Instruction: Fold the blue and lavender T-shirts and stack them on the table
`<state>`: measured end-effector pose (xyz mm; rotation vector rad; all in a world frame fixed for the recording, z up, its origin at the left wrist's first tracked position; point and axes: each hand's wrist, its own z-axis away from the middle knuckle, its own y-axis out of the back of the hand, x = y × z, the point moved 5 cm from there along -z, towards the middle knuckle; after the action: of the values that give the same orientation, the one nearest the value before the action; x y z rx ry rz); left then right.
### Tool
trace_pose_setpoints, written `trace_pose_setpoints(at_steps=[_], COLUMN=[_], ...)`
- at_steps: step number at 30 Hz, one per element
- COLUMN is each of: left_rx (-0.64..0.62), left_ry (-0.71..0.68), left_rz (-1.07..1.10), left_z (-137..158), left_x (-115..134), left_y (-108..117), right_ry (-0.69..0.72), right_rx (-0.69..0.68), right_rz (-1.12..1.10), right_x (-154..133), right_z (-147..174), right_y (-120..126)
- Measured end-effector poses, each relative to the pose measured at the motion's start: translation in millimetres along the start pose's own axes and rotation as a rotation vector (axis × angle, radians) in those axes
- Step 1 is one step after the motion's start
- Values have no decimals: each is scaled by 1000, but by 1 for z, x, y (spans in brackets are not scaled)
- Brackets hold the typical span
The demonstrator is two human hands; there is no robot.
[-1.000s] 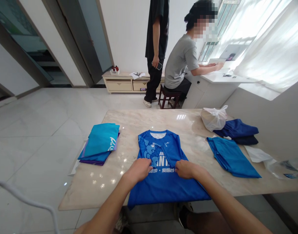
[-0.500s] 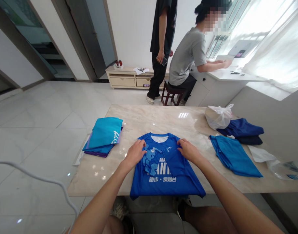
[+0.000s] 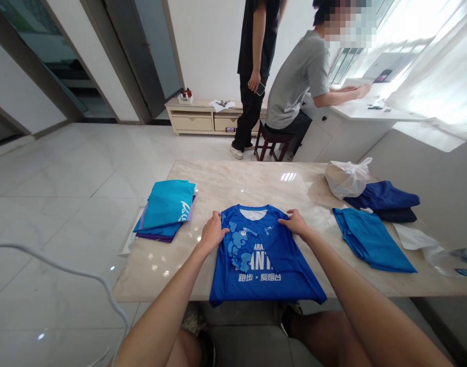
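Note:
A blue T-shirt [image 3: 252,285] with white lettering and a pale blue pattern lies front up, its lower part hanging at the table's near edge. My left hand [image 3: 212,232] touches its left shoulder, thumb on the cloth and fingers apart along the side edge. At the opposite shoulder is my right hand [image 3: 295,224], its thumb on the fabric and its fingers spread away from it. Both sleeves appear folded inward or partly hidden. Left of the shirt sits a stack of folded clothes [image 3: 168,201], turquoise on top with purple beneath.
On the marble table [image 3: 226,178], a folded blue garment [image 3: 373,239], dark blue clothes [image 3: 386,196], a white plastic bag [image 3: 346,178] and clear plastic packaging [image 3: 449,262] lie right. Beyond are a standing person [image 3: 256,61] and a seated person [image 3: 294,81]. A white cable [image 3: 84,275] crosses at left.
My hands have shifted outward to the shirt's shoulder edges, and their thumbs and fingers have spread apart. The view has moved slightly. The shirt still lies front up.

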<state>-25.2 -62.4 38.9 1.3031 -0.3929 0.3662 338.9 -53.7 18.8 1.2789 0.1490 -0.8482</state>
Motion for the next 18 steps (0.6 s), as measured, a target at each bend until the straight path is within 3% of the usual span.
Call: trace_pose_setpoints(at_steps=[3, 8, 13, 18], left_rx=[-43, -154, -146, -130], left_ry=[83, 121, 125, 219], left_rz=[-33, -73, 56, 300], left_z=[1, 0, 15, 34], left_x=[-2, 0, 2, 2], left_y=[-3, -6, -4, -8], right_ry=[-46, -74, -27, -19], right_rx=[-39, -235, -198, -212], right_rz=[-71, -44, -31, -51], right_x=[3, -2, -12, -10], right_z=[-1, 6, 26, 51], right_y=[3, 5, 6, 2])
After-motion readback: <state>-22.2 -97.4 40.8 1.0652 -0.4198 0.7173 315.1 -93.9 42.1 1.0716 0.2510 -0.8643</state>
